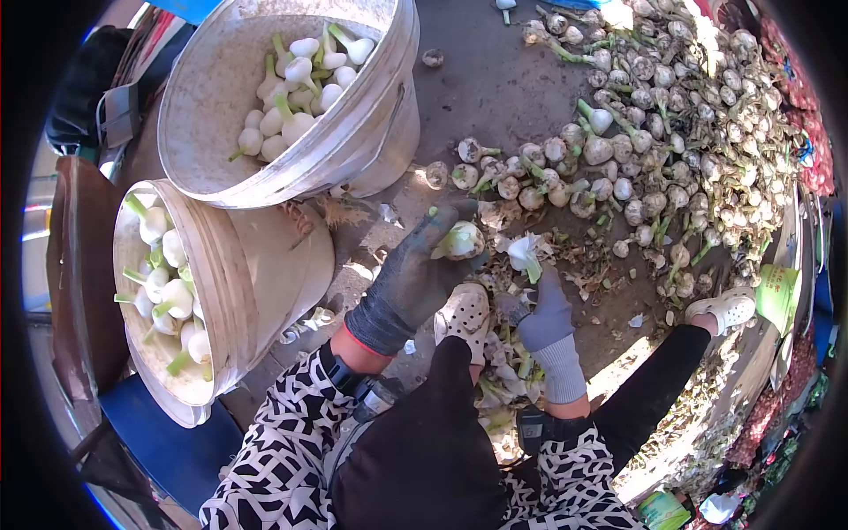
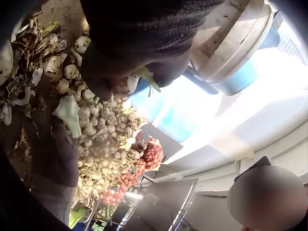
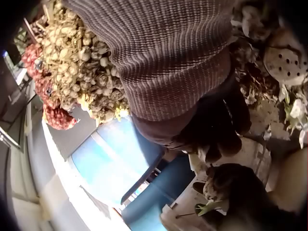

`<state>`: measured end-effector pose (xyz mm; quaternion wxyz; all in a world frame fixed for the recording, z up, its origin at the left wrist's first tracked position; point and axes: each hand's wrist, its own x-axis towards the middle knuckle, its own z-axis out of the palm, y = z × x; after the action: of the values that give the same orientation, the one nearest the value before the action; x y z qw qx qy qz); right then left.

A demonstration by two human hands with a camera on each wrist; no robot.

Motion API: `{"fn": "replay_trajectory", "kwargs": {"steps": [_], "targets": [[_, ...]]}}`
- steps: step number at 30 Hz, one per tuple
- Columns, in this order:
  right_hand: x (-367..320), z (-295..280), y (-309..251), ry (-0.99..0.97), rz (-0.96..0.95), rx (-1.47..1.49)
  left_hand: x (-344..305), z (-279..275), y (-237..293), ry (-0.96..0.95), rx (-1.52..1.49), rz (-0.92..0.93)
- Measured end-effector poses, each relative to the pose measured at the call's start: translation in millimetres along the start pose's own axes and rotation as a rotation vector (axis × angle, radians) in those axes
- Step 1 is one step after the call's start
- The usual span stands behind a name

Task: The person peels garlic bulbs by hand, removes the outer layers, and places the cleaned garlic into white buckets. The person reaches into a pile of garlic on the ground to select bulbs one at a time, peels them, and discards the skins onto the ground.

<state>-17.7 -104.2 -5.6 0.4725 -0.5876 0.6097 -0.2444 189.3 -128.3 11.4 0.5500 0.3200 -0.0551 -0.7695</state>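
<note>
In the head view my gloved left hand grips a garlic bulb, its pale outer layers showing between thumb and fingers. A short green stem pokes out past that hand in the left wrist view. To the right, my right hand, in a grey glove with a ribbed cuff, pinches a strip of white-green garlic skin at its fingertips. The strip is apart from the bulb. Seen from the right wrist, the bulb is mostly covered by the left hand's dark fingers.
Two white buckets at the left contain cleaned garlic with trimmed stems. A large pile of unpeeled garlic spreads over the ground at the right. Peelings lie between the white clogs. Red mesh sacks edge the pile.
</note>
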Motion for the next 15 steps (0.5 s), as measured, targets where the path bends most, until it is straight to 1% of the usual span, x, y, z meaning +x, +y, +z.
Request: {"fn": "replay_trajectory", "kwargs": {"steps": [1, 2, 3, 5, 7, 9, 12, 13, 14, 15], "targets": [[-0.9, 3.2, -23.0, 0.099, -0.085, -0.235, 2.7, 0.9, -2.4, 0.016, -0.019, 0.011], [2.8, 8.5, -38.3, 0.138, -0.181, -0.174, 4.8, 3.6, -4.2, 0.097, 0.019, 0.001], [7.6, 16.0, -52.1, 0.139, -0.183, -0.172, 4.8, 3.8, -3.9, 0.096, 0.021, 0.002], [18.7, 31.8, -74.3, 0.269, -0.356, -0.492, 5.1, 3.4, -3.6, 0.079, 0.05, -0.027], [30.3, 41.4, -77.4, 0.268, -0.362, -0.489, 8.1, -1.1, -0.8, 0.07, 0.022, -0.031], [39.8, 48.7, -70.5, 0.297, -0.375, -0.606, 10.4, -1.6, 4.4, 0.061, -0.045, -0.042], [39.7, 52.4, -64.6, 0.294, -0.401, -0.552, 6.2, 15.1, 3.7, 0.099, -0.061, -0.026], [39.5, 52.4, -63.6, 0.297, -0.422, -0.542, 6.4, 9.2, 2.0, 0.101, -0.063, -0.025], [40.1, 52.6, -62.6, 0.296, -0.423, -0.544, 8.0, -0.8, -1.8, 0.059, -0.069, -0.055], [40.7, 53.1, -61.0, 0.292, -0.38, -0.448, 9.3, -6.1, -4.4, 0.018, -0.077, -0.085]]}}
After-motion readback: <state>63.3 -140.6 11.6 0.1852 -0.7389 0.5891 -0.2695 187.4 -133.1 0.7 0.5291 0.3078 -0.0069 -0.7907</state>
